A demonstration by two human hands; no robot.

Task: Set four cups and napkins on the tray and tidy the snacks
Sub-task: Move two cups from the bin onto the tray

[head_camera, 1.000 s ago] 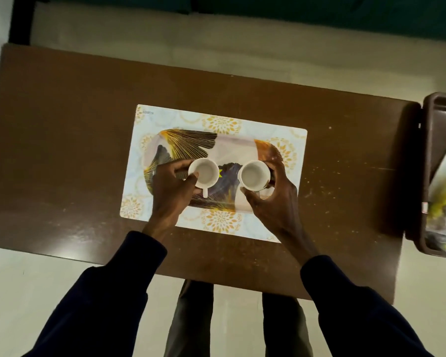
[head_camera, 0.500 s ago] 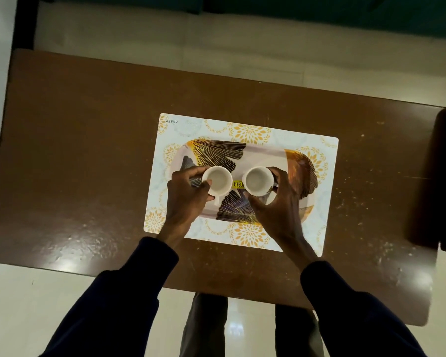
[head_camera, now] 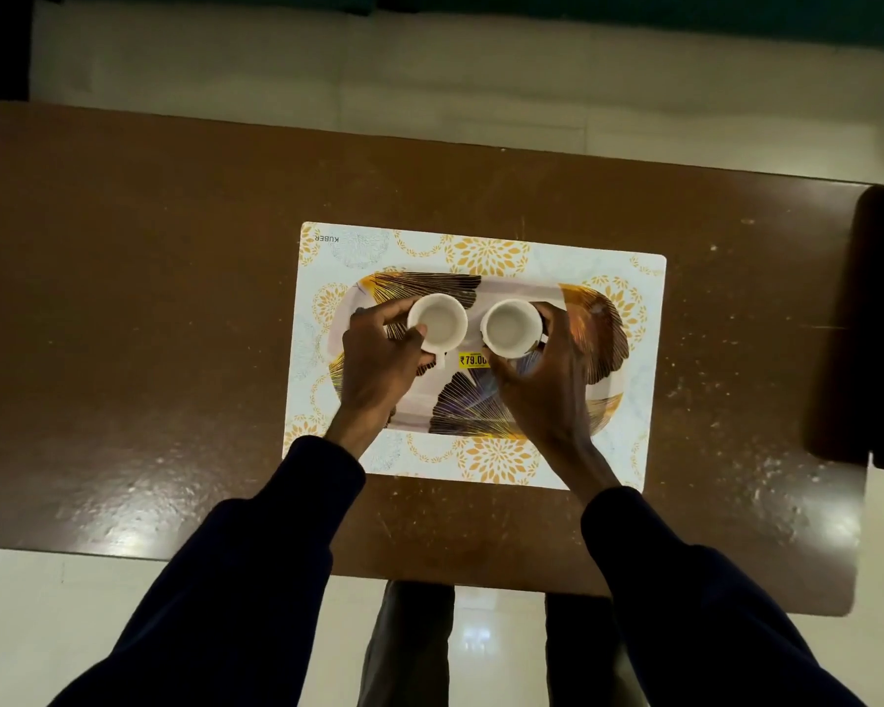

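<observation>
L hand (head_camera: 378, 367) grip wrapped on left white cup (head_camera: 437, 323), thumb on near rim, fingers round the far side; cup handle points toward the person. R hand (head_camera: 547, 382) grip closed round right white cup (head_camera: 511, 326). Both cups upright, side by side w/ small gap, over the leaf-print tray (head_camera: 603, 318) center; can't tell if touching tray or just above. Yellow price sticker (head_camera: 473, 360) on tray betw. the hands. Tray sits on floral placemat (head_camera: 486, 255), mid brown desk (head_camera: 149, 298). Dark sleeves both arms.
</observation>
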